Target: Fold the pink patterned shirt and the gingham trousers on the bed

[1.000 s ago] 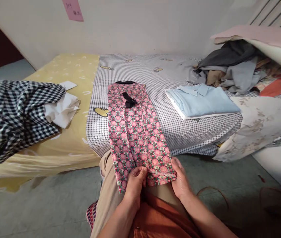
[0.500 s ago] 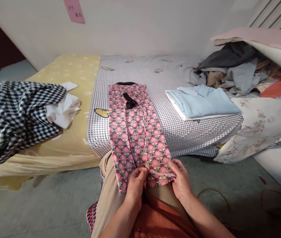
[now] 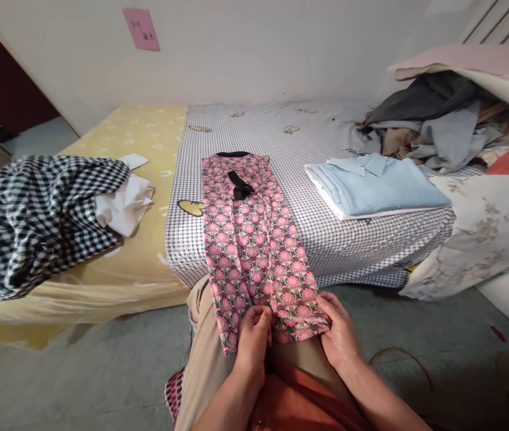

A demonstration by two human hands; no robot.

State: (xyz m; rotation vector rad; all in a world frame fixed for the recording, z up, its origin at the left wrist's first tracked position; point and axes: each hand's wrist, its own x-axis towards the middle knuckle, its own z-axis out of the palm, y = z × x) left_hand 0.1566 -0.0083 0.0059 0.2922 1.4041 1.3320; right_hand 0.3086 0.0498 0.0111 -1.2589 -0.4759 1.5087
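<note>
A pink floral garment (image 3: 254, 239) with a black collar and bow lies lengthwise from the checked bed sheet (image 3: 281, 137) down onto my lap. My left hand (image 3: 252, 341) pinches the bottom hem near its left corner. My right hand (image 3: 338, 332) grips the hem's right corner, fingers curled over the cloth. Both hands rest above my beige trousers (image 3: 203, 365) and an orange cloth (image 3: 299, 401).
A folded light-blue shirt (image 3: 375, 188) lies on the bed to the right. A heap of grey and tan clothes (image 3: 434, 126) sits at the far right. A black-and-white gingham cloth (image 3: 34, 215) and white fabric (image 3: 124, 200) lie on the yellow mattress (image 3: 147, 143). The grey floor (image 3: 79, 377) is below.
The view has shifted slightly, so everything sits a little to the right. Both hands keep their hold on the hem with only small finger movement.
</note>
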